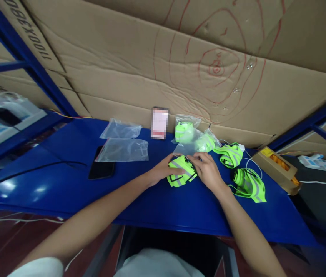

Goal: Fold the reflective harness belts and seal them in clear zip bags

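Observation:
A folded bundle of neon yellow-green reflective straps [182, 171], with grey stripes and black edging, is between my two hands over the blue table. My left hand [163, 169] wraps its left side, thumb across the front. The fingers of my right hand [208, 171] are bent together at its upper right edge; their tips are partly hidden. Just beyond the fingertips lies a clear bag [188, 148], and I cannot tell whether they touch it. Behind it, another clear bag [183, 130] holds a similar bundle. Two loose strap bundles, one farther back [230, 156] and one nearer [251, 184], lie to the right.
Two flat clear bags, one behind [121, 129] and one in front [124, 150], lie left, the nearer overlapping a black phone [101, 169]. A blurred-out upright phone-like object [159, 123] leans on the cardboard wall [117, 77]. A cardboard box [278, 169] and white cables are right.

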The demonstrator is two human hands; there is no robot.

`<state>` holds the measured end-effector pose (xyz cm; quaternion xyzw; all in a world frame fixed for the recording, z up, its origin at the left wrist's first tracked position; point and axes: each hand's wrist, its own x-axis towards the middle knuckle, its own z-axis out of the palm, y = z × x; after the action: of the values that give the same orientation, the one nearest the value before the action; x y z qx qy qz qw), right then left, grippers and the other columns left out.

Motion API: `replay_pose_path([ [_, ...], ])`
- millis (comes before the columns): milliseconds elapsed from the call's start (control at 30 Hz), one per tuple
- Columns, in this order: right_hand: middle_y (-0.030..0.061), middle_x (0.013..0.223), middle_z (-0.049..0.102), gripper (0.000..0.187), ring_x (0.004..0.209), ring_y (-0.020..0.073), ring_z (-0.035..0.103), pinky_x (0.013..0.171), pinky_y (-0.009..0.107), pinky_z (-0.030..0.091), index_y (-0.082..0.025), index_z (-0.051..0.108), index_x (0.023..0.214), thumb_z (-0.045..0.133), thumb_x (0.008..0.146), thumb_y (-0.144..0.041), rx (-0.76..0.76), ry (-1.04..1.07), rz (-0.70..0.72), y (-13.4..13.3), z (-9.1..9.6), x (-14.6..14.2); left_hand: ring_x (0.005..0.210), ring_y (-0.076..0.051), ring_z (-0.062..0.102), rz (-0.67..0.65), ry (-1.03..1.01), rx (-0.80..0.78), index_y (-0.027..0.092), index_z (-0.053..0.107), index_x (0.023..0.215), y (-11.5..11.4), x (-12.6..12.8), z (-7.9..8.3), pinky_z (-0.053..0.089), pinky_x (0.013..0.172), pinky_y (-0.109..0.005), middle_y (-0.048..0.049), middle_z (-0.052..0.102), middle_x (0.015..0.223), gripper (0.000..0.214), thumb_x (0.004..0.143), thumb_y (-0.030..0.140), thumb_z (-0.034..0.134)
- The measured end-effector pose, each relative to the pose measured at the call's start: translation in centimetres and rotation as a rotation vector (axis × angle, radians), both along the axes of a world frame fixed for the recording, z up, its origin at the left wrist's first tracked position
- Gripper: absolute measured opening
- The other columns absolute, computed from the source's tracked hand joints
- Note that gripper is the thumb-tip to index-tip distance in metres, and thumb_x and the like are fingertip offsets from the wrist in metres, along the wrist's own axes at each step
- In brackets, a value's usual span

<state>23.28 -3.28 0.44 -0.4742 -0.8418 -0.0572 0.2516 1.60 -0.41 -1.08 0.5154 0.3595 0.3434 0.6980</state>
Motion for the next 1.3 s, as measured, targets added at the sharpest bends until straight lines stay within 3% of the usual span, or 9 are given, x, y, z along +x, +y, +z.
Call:
replay_pose_path([
  [167,0.01,0.109,0.062,0.032,0.1,0.0202,0.063,0.086,0.032,0.052,-0.022,0.068,0.124,0.044,0.102,-0.022,-0.133,0.191,0.108,0.3,-0.4,0.3,0.101,-0.025,0.068,-0.008,0.003,-0.023,0.02,0.06,0.121,0.0,0.0,0.3,0.05,0.094,-0.039,-0.0041,0.072,0.104,0.067,0.061,0.028,0.09],
  [333,0.0087,0.105,0.062,0.03,0.098,0.0187,0.065,0.087,0.031,0.053,-0.022,0.07,0.119,0.045,0.102,-0.026,-0.146,0.343,0.088,0.3,-0.6,0.1,0.101,-0.025,0.067,0.024,0.054,-0.025,0.019,0.06,0.121,-0.2,0.2,0.4,0.051,0.09,-0.037,-0.0058,0.071,0.108,0.066,0.063,0.031,0.088],
  [567,0.0094,0.106,0.068,0.025,0.1,0.0216,0.067,0.091,0.036,0.053,-0.023,0.07,0.115,0.052,0.099,-0.029,-0.18,0.334,0.061,0.3,0.2,0.2,0.096,-0.024,0.07,0.037,0.041,0.006,0.019,0.063,0.119,-0.3,0.3,0.2,0.054,0.087,-0.037,-0.0061,0.073,0.107,0.063,0.063,0.032,0.089],
  [767,0.008,0.104,0.074,0.019,0.096,0.0203,0.07,0.088,0.034,0.054,-0.022,0.071,0.108,0.057,0.096,-0.027,-0.34,0.336,0.196,0.9,0.5,1.3,0.095,-0.026,0.071,0.001,0.043,-0.016,0.018,0.068,0.116,0.0,0.1,-0.3,0.054,0.087,-0.037,-0.0082,0.075,0.106,0.063,0.059,0.033,0.091],
  [933,0.0065,0.099,0.072,0.015,0.092,0.0188,0.068,0.086,0.032,0.052,-0.02,0.07,0.105,0.061,0.093,-0.024,-0.319,0.352,0.188,0.9,0.0,1.4,0.099,-0.026,0.071,-0.024,0.049,-0.029,0.017,0.069,0.116,0.3,0.0,-0.4,0.053,0.091,-0.037,-0.0088,0.075,0.11,0.062,0.06,0.033,0.091],
  [1100,0.0042,0.09,0.071,0.016,0.081,0.0172,0.066,0.078,0.03,0.051,-0.021,0.07,0.099,0.056,0.096,-0.027,-0.281,0.38,0.046,0.7,0.2,1.2,0.097,-0.026,0.071,-0.042,0.075,0.035,0.019,0.068,0.118,0.2,0.0,-0.5,0.054,0.089,-0.037,-0.008,0.075,0.109,0.062,0.062,0.035,0.09],
  [1300,0.0049,0.097,0.071,0.019,0.092,0.0192,0.067,0.085,0.032,0.051,-0.023,0.068,0.104,0.05,0.1,-0.027,-0.223,0.404,0.041,0.1,1.1,0.2,0.099,-0.027,0.07,-0.017,0.108,0.076,0.02,0.065,0.123,0.1,0.2,-0.5,0.056,0.087,-0.037,-0.0072,0.074,0.111,0.065,0.064,0.036,0.089],
])
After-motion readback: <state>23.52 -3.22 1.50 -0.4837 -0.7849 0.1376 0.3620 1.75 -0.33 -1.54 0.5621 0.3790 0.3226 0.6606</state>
